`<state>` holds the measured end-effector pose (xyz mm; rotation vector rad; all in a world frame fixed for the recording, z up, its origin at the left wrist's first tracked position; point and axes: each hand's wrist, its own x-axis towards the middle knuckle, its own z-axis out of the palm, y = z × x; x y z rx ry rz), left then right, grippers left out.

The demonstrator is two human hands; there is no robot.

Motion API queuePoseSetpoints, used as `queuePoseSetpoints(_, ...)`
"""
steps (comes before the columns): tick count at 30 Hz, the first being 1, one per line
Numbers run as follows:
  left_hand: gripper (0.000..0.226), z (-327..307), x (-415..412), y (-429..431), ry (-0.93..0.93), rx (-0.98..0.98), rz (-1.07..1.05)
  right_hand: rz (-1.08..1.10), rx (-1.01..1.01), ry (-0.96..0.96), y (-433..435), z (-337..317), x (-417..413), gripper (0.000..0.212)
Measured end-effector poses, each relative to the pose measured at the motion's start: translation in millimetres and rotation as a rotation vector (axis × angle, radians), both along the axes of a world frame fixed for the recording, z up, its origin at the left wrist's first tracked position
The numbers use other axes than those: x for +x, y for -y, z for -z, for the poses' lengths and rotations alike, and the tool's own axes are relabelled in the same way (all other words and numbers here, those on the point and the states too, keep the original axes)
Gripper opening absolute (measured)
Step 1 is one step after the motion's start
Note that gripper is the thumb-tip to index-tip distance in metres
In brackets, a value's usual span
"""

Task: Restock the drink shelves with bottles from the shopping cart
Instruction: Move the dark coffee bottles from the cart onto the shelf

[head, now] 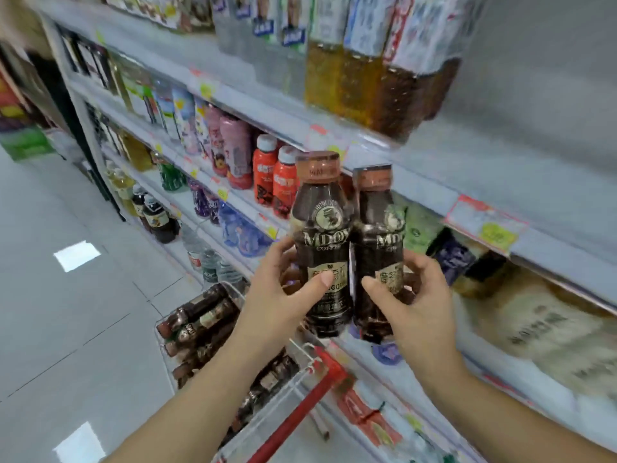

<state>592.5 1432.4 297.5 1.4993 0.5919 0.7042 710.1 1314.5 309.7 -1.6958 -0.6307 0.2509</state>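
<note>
Fingers [314,289] of left hand [280,295] and right hand [414,295] grip glossy dark coffee bottles [322,235].

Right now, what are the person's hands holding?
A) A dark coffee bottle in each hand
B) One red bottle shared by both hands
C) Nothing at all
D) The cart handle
A: the left hand grips one dark coffee bottle and the right hand grips a second coffee bottle, both upright and side by side.
</note>
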Motion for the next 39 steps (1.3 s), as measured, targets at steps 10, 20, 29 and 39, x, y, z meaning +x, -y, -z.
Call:
queuePoseSetpoints(10, 0.039, -112.4, 89.7, 134.1, 0.229, 0.18, 0.294, 0.162, 0.179, 0.063, 173.3, -107.3, 47.7, 0.055)
queuePoseSetpoints(20, 0.033, -165.6, 189.1, 255.4, 0.037, 0.164, 0.751, 0.51, 0.272, -0.07, 313.0, -138.6, 104.4, 0.071)
queuePoseSetpoints(29, 0.019, -190.8, 284.3, 322.3, 0.086, 0.274, 0.822, 0.705, 0.213, 0.15, 358.9, -166.6, 182.3, 0.011)
queuePoseSetpoints(39, 0.054, -152.8, 360.0, 344.1, 0.17, 0.434, 0.617, 0.841, 0.154, 0.254, 363.4, -148.9, 248.6, 0.053)
